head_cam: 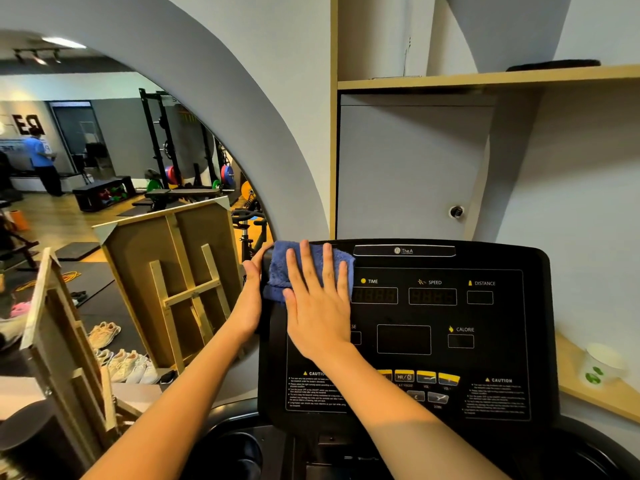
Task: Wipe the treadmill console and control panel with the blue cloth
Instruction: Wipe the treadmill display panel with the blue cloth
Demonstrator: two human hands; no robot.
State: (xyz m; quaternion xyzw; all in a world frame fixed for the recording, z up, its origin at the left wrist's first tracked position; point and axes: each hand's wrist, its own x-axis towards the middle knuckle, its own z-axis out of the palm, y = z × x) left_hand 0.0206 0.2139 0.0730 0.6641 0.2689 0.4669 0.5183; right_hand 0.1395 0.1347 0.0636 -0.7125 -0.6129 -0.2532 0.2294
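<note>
Up at the top left corner of the black treadmill console (408, 334), the blue cloth (294, 268) lay bunched and folded against the panel face, its left part wrapping slightly over the console's rounded edge. The right hand (317, 306) pressed flat on it, palm down, with the fingers (327, 268) straight and spread a little apart, their tips reaching near the console's top rim; the cloth showed above and to the left of the hand and between the fingers. The right forearm crossed the lower left part of the control panel (426, 379), covering some of the yellow buttons and part of the left caution label.

The left hand (251, 299) gripped the console's left side edge just beside the cloth, thumb on the front and the other fingers curled out of sight behind the edge, so their closure could only be partly seen. It touched the console but not clearly the cloth.

To the right of the cloth the panel showed dark displays marked TIME, SPEED, DISTANCE and CALORIE, all unlit. A paper cup (604, 368) with green marks stood on a wooden shelf (588, 393) at the console's right. Behind the console rose a grey cabinet door (408, 168) with a small lock. At left, a large arched mirror (104, 168) reflected a gym floor, weight racks and a person in a blue shirt, and wooden frames (180, 289) leaned against it beside several pairs of shoes (121, 362).
</note>
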